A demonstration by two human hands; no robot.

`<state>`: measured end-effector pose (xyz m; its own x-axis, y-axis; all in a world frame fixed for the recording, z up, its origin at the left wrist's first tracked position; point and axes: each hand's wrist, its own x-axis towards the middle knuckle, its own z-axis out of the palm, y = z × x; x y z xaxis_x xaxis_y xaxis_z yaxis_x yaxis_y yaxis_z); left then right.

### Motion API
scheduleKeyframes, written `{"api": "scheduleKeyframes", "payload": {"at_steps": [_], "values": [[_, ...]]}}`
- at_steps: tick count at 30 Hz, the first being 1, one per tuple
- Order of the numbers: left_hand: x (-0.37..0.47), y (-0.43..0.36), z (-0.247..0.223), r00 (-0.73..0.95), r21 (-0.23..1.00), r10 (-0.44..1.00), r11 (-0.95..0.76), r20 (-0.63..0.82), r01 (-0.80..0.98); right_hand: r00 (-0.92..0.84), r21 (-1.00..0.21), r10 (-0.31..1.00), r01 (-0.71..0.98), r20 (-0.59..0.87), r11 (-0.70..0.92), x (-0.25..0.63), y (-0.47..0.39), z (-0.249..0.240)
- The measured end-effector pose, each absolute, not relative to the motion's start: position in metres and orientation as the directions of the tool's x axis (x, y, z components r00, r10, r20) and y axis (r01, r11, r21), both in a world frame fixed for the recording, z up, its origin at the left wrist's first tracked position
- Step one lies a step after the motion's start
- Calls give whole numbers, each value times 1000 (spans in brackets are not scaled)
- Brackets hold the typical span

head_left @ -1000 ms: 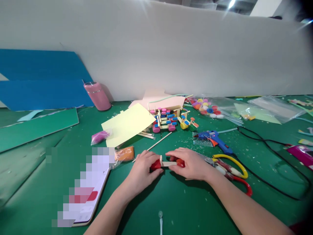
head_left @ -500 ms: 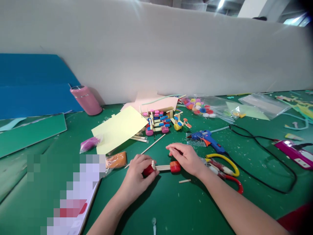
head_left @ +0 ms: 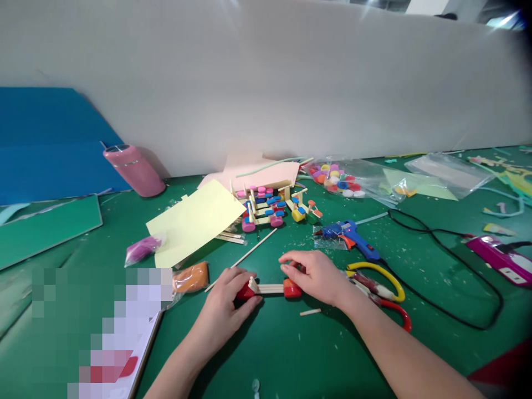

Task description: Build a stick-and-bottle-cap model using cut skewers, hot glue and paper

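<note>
My left hand [head_left: 233, 296] pinches the left end of a small toy car [head_left: 270, 288] made of pale wooden sticks with red bottle-cap wheels. A short upright piece of stick stands at the held end. My right hand [head_left: 313, 274] hovers by the car's right red wheels [head_left: 292, 288], fingers loosely curved and apart, with nothing visible in them. A short stick piece [head_left: 310, 312] lies on the table just below the right hand. Behind the hands stand several similar toy cars [head_left: 266, 208] with pink, blue and yellow caps.
A blue hot glue gun [head_left: 353, 238] and yellow-and-red-handled scissors [head_left: 399, 285] lie to the right, near a purple power strip [head_left: 505, 257]. A bag of coloured caps [head_left: 336, 180], a yellow sheet [head_left: 195, 221], orange clay [head_left: 191, 277], a pink tumbler [head_left: 137, 172] and a partly blurred tablet [head_left: 145, 354] surround the work.
The camera view has shifted slightly. My left hand still holds the car; my right hand has come slightly lower and nearer its right wheels.
</note>
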<state>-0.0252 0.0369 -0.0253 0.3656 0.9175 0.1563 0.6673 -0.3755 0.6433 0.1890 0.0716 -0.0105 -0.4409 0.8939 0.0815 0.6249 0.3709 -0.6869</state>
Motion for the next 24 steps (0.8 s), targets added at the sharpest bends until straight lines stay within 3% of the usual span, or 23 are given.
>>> {"api": "scheduleKeyframes", "payload": {"at_steps": [10, 16, 20, 24], "values": [[-26, 37, -29, 350, 661, 924, -359, 152, 659, -442, -710, 892, 597, 98, 374, 189, 74, -13], [-26, 36, -30, 356, 655, 918, -379, 175, 654, -350, -745, 905, 530, 242, 404, 188, 74, -8], [-28, 36, -27, 311, 559, 928, -372, 206, 741, -229, -752, 906, 507, 355, 423, 190, 71, -6], [-31, 35, -20, 300, 587, 948, -301, 103, 752, -197, -745, 894, 496, 403, 446, 191, 70, -6]]}}
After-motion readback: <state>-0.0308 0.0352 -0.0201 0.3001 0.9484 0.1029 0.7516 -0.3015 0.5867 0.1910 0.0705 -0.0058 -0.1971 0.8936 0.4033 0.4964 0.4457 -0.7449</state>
